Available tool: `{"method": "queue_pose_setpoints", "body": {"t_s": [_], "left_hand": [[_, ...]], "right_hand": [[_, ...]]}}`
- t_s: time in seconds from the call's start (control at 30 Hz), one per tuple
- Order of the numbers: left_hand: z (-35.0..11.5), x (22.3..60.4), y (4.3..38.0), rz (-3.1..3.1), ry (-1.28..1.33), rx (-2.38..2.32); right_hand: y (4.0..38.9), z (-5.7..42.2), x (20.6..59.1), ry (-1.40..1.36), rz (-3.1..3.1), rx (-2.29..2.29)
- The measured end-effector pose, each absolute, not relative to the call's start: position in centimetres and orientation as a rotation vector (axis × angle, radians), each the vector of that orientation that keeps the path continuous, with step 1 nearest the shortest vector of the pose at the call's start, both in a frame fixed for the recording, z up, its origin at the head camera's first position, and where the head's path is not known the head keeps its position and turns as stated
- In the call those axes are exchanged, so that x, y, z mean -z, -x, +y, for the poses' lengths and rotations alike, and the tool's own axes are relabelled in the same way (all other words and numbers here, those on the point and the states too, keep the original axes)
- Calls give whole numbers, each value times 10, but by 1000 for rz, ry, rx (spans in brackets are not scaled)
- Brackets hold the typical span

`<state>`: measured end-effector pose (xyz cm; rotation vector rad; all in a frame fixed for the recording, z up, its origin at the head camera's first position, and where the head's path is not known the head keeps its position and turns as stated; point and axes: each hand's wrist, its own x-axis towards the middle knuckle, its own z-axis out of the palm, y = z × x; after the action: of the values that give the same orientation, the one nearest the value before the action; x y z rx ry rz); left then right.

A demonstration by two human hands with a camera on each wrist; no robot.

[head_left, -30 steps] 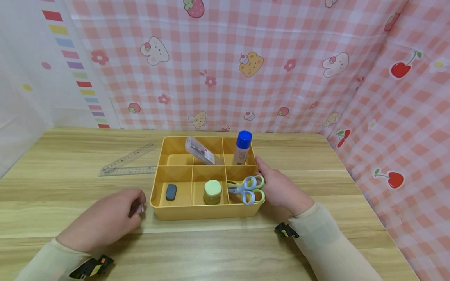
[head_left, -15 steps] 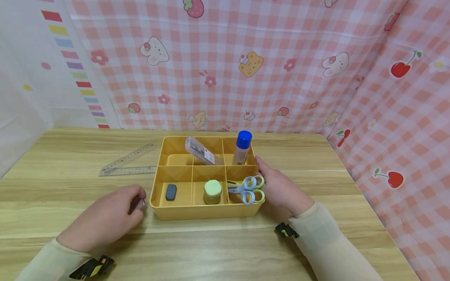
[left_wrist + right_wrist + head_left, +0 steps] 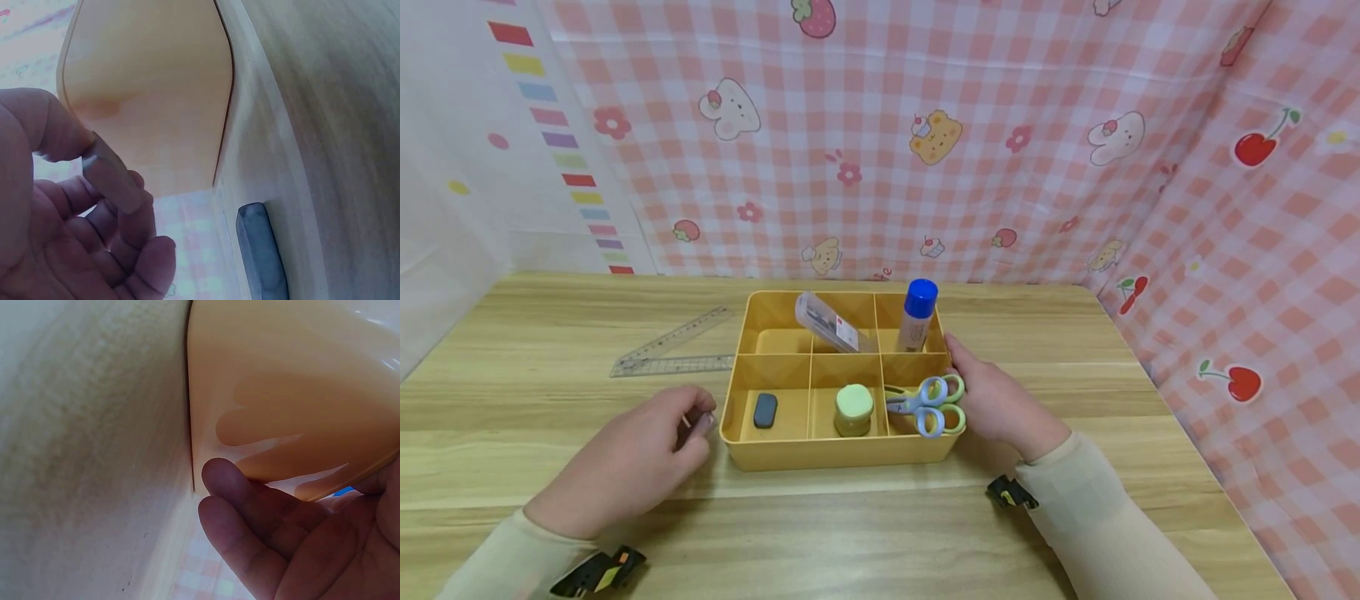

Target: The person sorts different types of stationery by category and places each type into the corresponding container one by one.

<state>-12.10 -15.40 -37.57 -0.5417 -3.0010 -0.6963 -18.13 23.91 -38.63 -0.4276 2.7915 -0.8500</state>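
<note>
A yellow compartment box (image 3: 842, 452) sits mid-table. Beside its left wall, my left hand (image 3: 625, 454) pinches a small greyish block-shaped thing (image 3: 112, 180) between thumb and fingers; its kind is unclear. My right hand (image 3: 1003, 410) lies along the right wall, its fingers (image 3: 228, 481) fairly straight and touching or close to it. The box contains a dark eraser (image 3: 765, 411), a green-lidded little pot (image 3: 853, 410), scissors with blue and green handles (image 3: 931, 407), a clear slim case (image 3: 835, 321) and a blue-capped glue stick (image 3: 917, 317).
Left of the box lies a clear folding ruler (image 3: 670, 352), partly against the box's side. A dark blue-grey thing (image 3: 262, 253) rests on the table (image 3: 850, 542) near my left hand, concealed in the head view. Checked cloth (image 3: 880, 150) hangs behind.
My left hand shifts slightly away from me and toward the box, its fingertips turning a little. The right hand, the box and its contents stay put.
</note>
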Motion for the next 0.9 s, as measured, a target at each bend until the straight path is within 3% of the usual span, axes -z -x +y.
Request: {"method": "queue_pose_setpoints", "body": {"t_s": [0.9], "left_hand": [[-152, 378, 120, -2832, 607, 722]], "right_hand": [[182, 240, 386, 441, 2801, 840]]}}
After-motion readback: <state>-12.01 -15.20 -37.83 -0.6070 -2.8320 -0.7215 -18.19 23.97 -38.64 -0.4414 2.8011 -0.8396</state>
